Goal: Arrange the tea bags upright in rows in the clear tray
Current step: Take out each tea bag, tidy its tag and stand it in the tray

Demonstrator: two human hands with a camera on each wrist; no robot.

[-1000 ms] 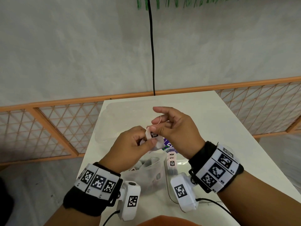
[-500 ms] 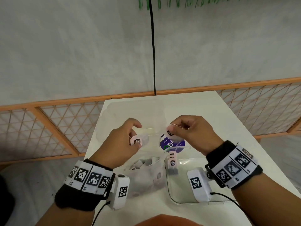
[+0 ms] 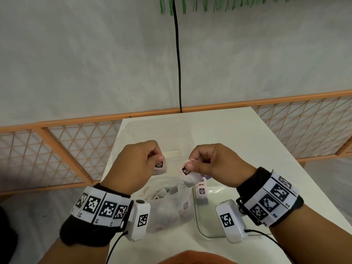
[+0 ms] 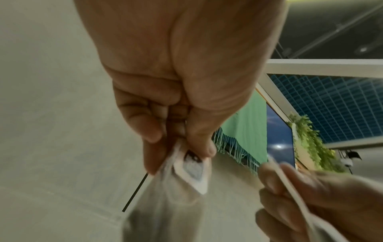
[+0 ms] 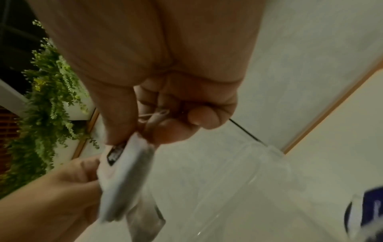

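Note:
Each hand holds one white tea bag with a pale pink tag above the table. My left hand [image 3: 150, 159] pinches a tea bag [image 3: 160, 165] by its top, seen close in the left wrist view as tea bag [image 4: 186, 176] under thumb and fingers [image 4: 199, 144]. My right hand [image 3: 198, 161] pinches the other tea bag [image 3: 187, 173], which shows in the right wrist view as tea bag [image 5: 124, 176]. Below the right hand the clear tray [image 3: 209, 227] holds a short row of upright tea bags [image 3: 202, 193].
A clear plastic bag [image 3: 167, 204] with several loose tea bags lies left of the tray. A larger clear bin [image 3: 171, 130] stands behind on the white table [image 3: 247, 134]. A round purple-blue label [image 5: 368, 209] lies near the tray. An orange lattice fence [image 3: 66, 149] borders the table.
The hands, which were together on one bundle, have pulled apart sideways. Each now holds its own tea bag, slightly lower than before.

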